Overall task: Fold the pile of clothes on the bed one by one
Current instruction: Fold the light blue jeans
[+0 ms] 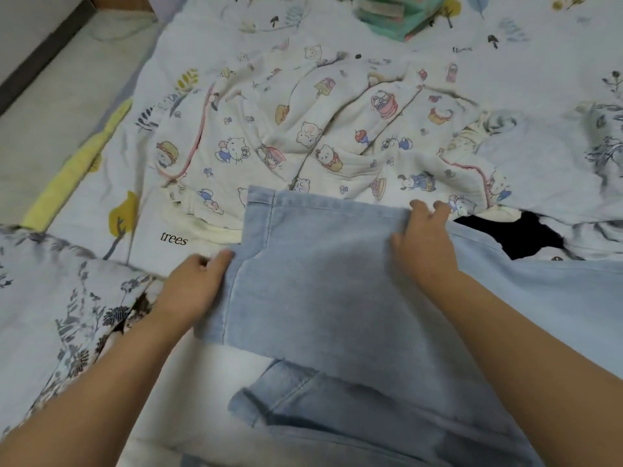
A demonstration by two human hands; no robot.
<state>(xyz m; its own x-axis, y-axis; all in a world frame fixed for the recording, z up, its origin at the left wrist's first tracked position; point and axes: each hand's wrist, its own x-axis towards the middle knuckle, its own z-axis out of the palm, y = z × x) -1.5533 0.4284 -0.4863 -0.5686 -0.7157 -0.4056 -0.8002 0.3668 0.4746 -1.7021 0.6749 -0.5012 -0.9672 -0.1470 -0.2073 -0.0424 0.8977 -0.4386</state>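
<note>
The bed (539, 35), under a leaf-printed sheet, is filling the whole view, and every garment is lying on it. Beyond both hands a cartoon-print garment (303, 129) is sprawling crumpled, its width running left to right. Farther beyond that, at the top edge, a green stack of cloth (397, 18) is being cut off by the frame, so I cannot tell whether it is already folded clothing.

The light blue jeans (320, 281) are lying directly between the hands and reaching back under the right forearm toward the person. The folded panel's long axis is running away from the person, with its hemmed end lying farthest out, just past the fingertips. Both hands are equally close to it, one on each side edge.

The left hand (192, 288) is holding the panel's left edge, thumb on top and the fingers hidden beneath the denim. The right hand (421, 241) is gripping the far right corner, fingers curled over the hem. The next fold, as I judge it, is turning on bringing that far hem back toward the waistband (296, 392), which is lying nearest the body.

A floral-print cloth (67, 298) is lying left of the left wrist. A black item (519, 234) is peeking out just right of the right hand, mostly covered and hard to identify.
</note>
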